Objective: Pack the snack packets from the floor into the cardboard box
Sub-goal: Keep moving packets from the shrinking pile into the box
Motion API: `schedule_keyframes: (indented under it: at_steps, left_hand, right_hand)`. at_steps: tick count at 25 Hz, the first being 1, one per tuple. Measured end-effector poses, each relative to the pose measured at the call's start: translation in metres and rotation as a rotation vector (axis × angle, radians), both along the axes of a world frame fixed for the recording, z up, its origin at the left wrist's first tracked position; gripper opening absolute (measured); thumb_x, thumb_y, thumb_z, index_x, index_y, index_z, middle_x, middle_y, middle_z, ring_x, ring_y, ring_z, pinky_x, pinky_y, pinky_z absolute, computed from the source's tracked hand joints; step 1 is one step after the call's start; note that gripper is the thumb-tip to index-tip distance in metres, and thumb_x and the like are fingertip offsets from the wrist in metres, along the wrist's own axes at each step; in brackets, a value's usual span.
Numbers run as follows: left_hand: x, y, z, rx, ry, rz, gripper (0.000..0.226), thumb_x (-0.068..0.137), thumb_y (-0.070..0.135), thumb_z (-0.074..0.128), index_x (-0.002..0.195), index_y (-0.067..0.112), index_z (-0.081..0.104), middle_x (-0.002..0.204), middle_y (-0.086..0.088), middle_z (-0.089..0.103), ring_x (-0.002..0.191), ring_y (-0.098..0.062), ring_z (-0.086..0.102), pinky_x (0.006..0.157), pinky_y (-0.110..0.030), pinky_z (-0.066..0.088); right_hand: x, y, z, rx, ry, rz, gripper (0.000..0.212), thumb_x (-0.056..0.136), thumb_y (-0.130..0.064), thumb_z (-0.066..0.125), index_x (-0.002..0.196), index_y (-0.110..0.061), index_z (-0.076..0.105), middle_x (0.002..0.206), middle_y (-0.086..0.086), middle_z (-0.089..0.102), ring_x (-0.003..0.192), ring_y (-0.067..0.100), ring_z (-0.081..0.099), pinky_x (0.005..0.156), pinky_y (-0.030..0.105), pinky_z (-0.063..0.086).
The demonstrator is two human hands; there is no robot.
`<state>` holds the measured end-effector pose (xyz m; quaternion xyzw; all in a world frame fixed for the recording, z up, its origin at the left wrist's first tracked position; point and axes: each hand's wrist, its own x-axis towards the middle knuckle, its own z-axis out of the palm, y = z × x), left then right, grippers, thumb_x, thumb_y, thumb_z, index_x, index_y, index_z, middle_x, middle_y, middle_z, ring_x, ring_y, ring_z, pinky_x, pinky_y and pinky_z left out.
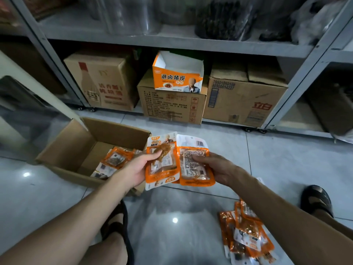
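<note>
Left hand (pixel 136 169) grips one snack packet (pixel 162 161), right hand (pixel 219 169) another packet (pixel 194 161), beside open cardboard box (pixel 63 150).

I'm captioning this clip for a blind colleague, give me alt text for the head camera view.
Two bare hands, left hand and right hand, each hold orange-and-white plastic snack packets beside an open brown cardboard box partly filled with the same packets. More orange packets lie piled on the grey tiled floor at lower right.
</note>
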<state>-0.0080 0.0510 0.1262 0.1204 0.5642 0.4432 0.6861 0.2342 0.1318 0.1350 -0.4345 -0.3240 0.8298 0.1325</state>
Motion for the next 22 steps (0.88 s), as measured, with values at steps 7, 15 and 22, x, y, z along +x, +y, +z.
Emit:
schedule_keyframes:
  at_steps: [7,15,22]
  left_hand:
    - [-0.066,0.009,0.029,0.030,0.184,0.011,0.052,0.071,0.011,0.077,0.122,0.015,0.064,0.108,-0.015,0.076,0.094,-0.032,0.075,0.080,-0.047,0.060]
    - [-0.243,-0.012,0.046,-0.080,0.508,0.149,0.031,0.085,0.012,0.072,0.112,0.022,0.064,0.106,-0.011,0.075,0.090,-0.029,0.073,0.068,-0.041,0.058]
    - [-0.299,-0.017,-0.026,-0.120,0.445,0.118,0.027,0.087,0.010,0.069,0.114,0.014,0.065,0.102,-0.013,0.076,0.079,-0.024,0.076,0.066,-0.037,0.060]
  right_hand:
    - [-0.040,0.015,0.005,0.165,-0.057,-0.076,0.043,0.082,0.000,0.069,0.123,-0.003,0.058,0.111,0.023,0.071,0.087,0.032,0.072,0.071,0.040,0.061]
    - [-0.215,0.023,-0.003,0.405,-0.228,0.038,0.024,0.083,-0.004,0.068,0.105,-0.013,0.065,0.101,0.013,0.075,0.075,0.017,0.075,0.056,0.026,0.059]
    - [-0.327,0.018,-0.094,0.391,-0.613,0.084,0.053,0.053,-0.026,0.080,0.105,-0.018,0.071,0.098,0.008,0.075,0.092,0.029,0.072,0.086,0.043,0.058]
